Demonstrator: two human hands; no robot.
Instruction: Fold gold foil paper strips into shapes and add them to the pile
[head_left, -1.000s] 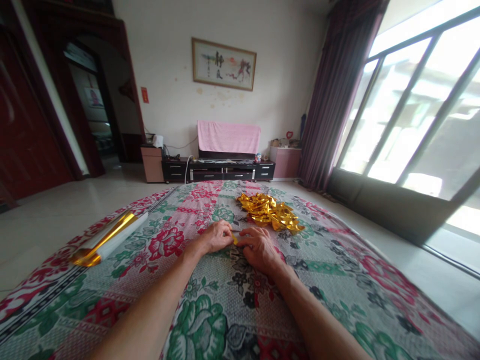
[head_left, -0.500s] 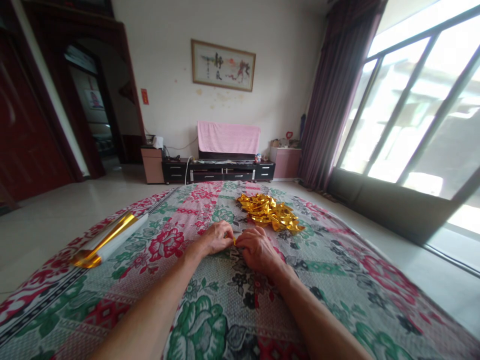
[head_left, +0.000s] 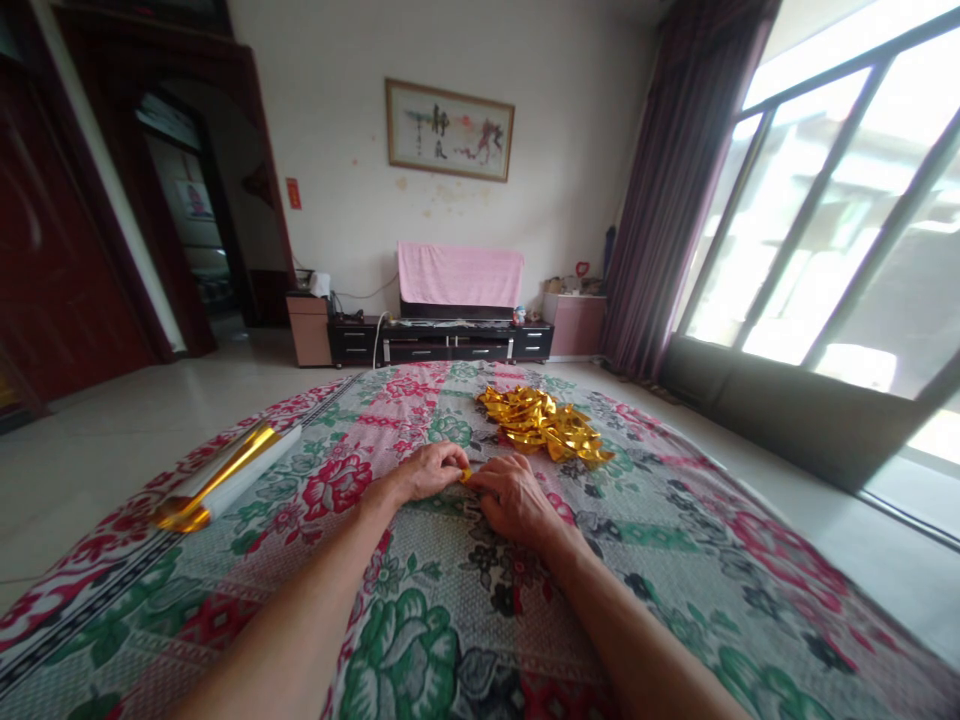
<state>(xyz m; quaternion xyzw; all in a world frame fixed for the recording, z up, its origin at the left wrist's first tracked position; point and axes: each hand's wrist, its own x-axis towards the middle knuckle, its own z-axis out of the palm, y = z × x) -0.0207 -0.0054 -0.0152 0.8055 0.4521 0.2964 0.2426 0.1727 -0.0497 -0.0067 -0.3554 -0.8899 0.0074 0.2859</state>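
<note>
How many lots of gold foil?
3: foil sheets at left, foil pile beyond the right hand, foil piece between it and the left hand; more may be hidden.

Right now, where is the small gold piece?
In the head view, the piece sits below centre, between left hand and right hand, nearer than the gold pile.

A small piece of gold foil paper [head_left: 466,475], bright yellow-gold on the part in sight, is pinched between the fingertips of the left hand [head_left: 433,472] and the right hand [head_left: 516,497]; only a sliver shows in the narrow gap, the fingers covering the rest, so its folds and outline cannot fairly be made out. It sits over the flowered tablecloth [head_left: 405,650]; the heap of crumpled-looking gold foil pieces [head_left: 544,423] lies beyond it, to the right.
</note>
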